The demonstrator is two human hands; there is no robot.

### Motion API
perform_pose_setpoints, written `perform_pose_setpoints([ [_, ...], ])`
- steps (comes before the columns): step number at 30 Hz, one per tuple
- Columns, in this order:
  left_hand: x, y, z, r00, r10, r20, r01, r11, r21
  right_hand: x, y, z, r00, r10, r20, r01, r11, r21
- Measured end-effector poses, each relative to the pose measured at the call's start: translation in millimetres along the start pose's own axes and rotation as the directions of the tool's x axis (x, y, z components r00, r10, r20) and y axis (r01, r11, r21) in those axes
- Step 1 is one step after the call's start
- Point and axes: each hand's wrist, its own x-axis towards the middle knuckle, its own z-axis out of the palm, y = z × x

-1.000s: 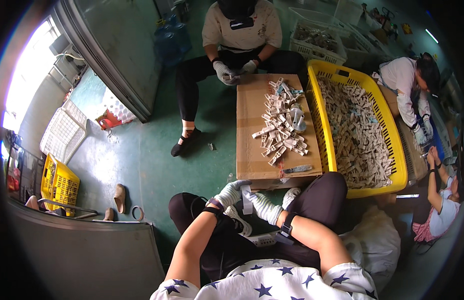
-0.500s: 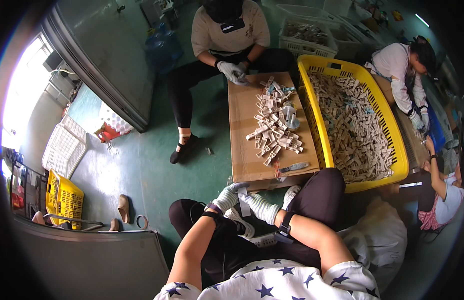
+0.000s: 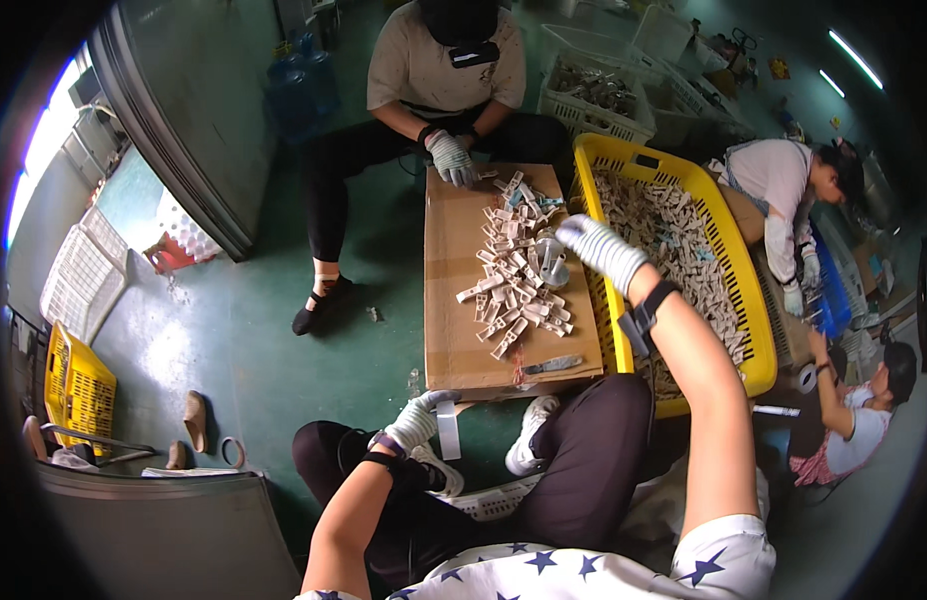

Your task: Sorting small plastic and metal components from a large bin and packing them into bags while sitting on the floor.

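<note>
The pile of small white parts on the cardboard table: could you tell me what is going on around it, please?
A seated person in striped gloves reaches the right hand out over the pile of small white parts on the cardboard table, beside a small metal tool. The left hand holds a white strip low by the table's near edge. Across the table, another person's gloved hand handles parts. A yellow crate full of similar parts stands at the right.

White crates [image 3: 595,95], a smaller yellow crate [image 3: 75,385], perhaps sandals [image 3: 195,420].
</note>
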Motion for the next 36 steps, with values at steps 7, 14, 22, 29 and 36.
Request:
perform_pose_setpoints([
  [7,3.1,-31.5,-3.1,0.929,-0.358,0.098,0.335,0.694,-0.637,85.6,46.8,1.4,0.916,0.217,0.336,-0.032,0.877,-0.479],
  [14,8.9,38.7,-1.1,0.793,-0.590,0.153,0.464,0.423,-0.778,105.8,63.8,11.7,0.812,0.452,0.369,-0.325,0.875,-0.358],
  [22,13.3,80.1,-3.3,0.837,-0.545,0.046,0.393,0.542,-0.743,146.4,81.1,-14.1,0.969,0.144,0.201,-0.157,0.987,0.047],
  [29,11.6,67.1,-10.1,0.782,-0.607,0.141,0.453,0.398,-0.798,188.1,100.3,-24.2,0.840,0.406,-0.360,-0.330,0.909,0.256],
  [36,24.1,72.4,-4.3,0.785,-0.619,0.011,0.374,0.459,-0.806,209.7,129.2,-13.0,0.806,0.026,-0.591,-0.272,0.903,-0.331],
])
